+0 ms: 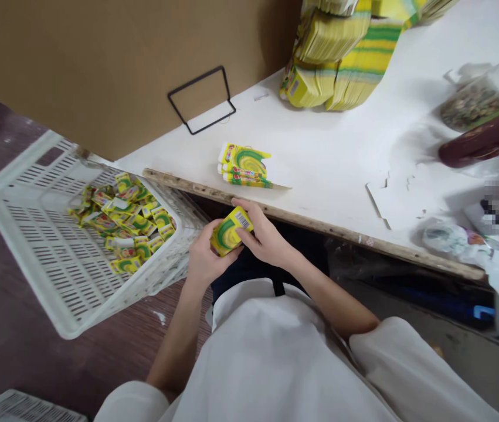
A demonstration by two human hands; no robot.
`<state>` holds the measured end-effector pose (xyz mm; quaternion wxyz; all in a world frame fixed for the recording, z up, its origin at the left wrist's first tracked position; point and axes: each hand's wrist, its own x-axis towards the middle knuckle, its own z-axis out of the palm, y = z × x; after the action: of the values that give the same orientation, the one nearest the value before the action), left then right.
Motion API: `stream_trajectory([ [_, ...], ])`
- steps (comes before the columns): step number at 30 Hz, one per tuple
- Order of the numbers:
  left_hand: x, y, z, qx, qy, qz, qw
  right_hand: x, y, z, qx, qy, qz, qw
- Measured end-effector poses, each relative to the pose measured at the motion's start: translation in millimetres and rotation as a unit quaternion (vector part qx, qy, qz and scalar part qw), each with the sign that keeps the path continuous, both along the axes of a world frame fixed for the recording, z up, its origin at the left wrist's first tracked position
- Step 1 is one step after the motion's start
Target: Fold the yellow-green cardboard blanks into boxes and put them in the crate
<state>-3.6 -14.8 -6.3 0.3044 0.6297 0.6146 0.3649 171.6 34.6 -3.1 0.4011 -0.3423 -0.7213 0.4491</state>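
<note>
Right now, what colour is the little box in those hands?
The little box is mostly yellow, with green; see the head view.

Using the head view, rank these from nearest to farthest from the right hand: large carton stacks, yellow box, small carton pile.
From the right hand:
1. Yellow box: in its grasp, shared with the left hand.
2. Small carton pile: ahead, near the table edge.
3. Large carton stacks: ahead and right, farther back on the table.
</note>
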Motion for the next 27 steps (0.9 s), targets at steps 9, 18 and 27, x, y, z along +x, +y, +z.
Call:
stream_trajectory([
  [9,-36,10,-14.6,0.072,-0.485,0.344,0.801,20,83,-2.3,0.012,-0.239,-0.277,0.931],
  [18,7,9,-28.6,-0.073,-0.49,0.199,0.845,16,97,-15.1,0.04,-0.263,-0.269,0.926],
  [27,32,16,-10.6,0.01,-0.52,0.093,0.849,3,24,19.6,-0.09,-0.036,-0.066,0.993],
])
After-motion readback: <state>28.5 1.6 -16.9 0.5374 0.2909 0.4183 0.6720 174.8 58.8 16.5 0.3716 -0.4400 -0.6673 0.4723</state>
